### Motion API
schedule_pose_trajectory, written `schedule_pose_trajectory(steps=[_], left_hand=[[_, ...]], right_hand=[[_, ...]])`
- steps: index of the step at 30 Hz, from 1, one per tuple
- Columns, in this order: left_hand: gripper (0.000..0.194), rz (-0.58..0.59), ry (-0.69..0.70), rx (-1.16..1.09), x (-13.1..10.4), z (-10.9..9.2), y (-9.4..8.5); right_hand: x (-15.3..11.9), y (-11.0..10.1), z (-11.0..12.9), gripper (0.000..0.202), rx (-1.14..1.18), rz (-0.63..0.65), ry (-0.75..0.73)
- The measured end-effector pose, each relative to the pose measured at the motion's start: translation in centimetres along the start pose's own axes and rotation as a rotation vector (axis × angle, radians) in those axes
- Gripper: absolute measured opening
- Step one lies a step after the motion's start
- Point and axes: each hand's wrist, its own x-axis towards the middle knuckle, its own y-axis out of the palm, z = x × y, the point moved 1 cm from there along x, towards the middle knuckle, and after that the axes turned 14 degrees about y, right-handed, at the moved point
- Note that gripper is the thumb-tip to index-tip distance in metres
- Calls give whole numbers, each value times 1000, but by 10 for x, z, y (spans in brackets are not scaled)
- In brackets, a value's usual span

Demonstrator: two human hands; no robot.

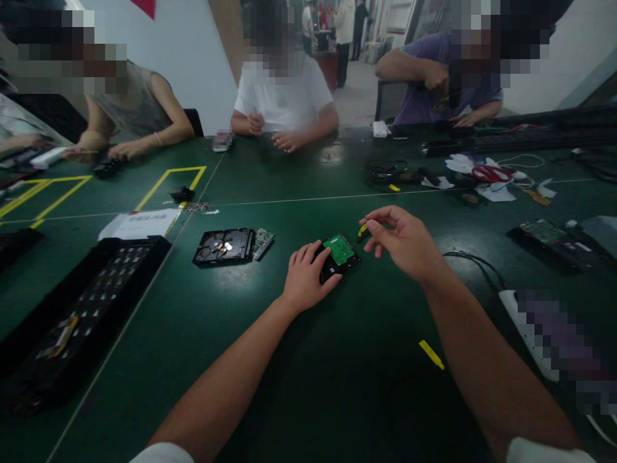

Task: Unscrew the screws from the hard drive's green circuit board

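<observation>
My left hand rests on the left part of a black hard drive, holding it on the table with the thumb along its near side and the fingers across it. The drive's green circuit board faces up. Just right of the drive, my right hand pinches a small yellow piece between thumb and forefinger. A dark tip points from it toward the board; its exact kind is too small to tell. Another hard drive lies to the left, beside a loose circuit board.
A long black tray lies at left, a paper sheet behind it. A yellow strip lies near my right forearm. At right are a power strip and another drive. Cables and several people sit across the green table.
</observation>
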Motion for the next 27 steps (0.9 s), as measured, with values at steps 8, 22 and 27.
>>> schedule_pose_trajectory(steps=[8, 22, 27], left_hand=[[67, -2, 3, -1, -1, 0, -1], [67, -4, -3, 0, 0, 0, -1], [67, -4, 5, 3, 0, -1, -1]], right_hand=[[0, 2, 1, 31, -57, 19, -37], [2, -2, -2, 27, -123, -27, -60], [2, -3, -2, 27, -168, -31, -82]])
